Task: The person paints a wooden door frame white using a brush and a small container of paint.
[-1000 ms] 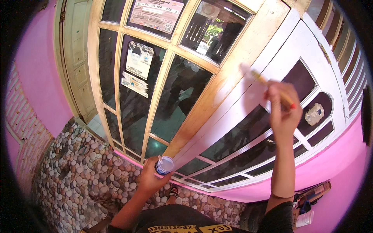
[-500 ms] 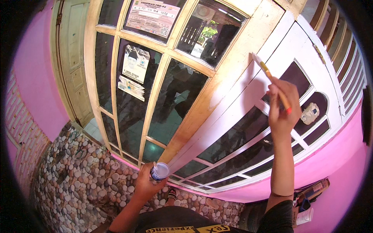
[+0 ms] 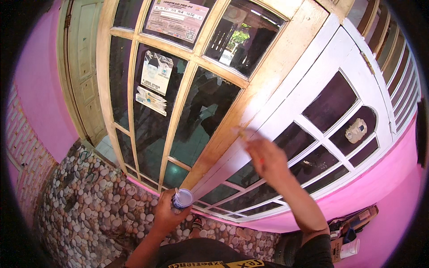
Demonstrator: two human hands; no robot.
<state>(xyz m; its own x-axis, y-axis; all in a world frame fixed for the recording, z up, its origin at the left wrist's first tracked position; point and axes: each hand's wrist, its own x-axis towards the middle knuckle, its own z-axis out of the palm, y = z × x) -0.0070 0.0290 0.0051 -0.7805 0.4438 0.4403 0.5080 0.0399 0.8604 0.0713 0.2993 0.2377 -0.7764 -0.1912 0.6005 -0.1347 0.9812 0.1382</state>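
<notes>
My right hand (image 3: 266,161) is closed around a paintbrush (image 3: 241,132), which motion has blurred. Its bristle end is at the unpainted wooden frame (image 3: 223,140), beside the white-painted strip; whether it touches cannot be made out. Low in the middle, my left hand (image 3: 170,211) grips a small tub of white paint (image 3: 182,199) from its left side. White paint covers the window panel (image 3: 313,114) on the right, while the frame on the left is bare yellowish wood with patchy white along its right edge.
Stickers (image 3: 155,73) cling to the dark panes. An old greenish door (image 3: 87,71) stands at the left beside a pink wall (image 3: 40,89). Below lies a pebble-patterned floor (image 3: 89,210). A white cup (image 3: 350,248) and boxes sit at the lower right.
My right hand has swept down and to the left with the paintbrush, from the upper part of the frame to its middle. My left hand and the tub have barely shifted.
</notes>
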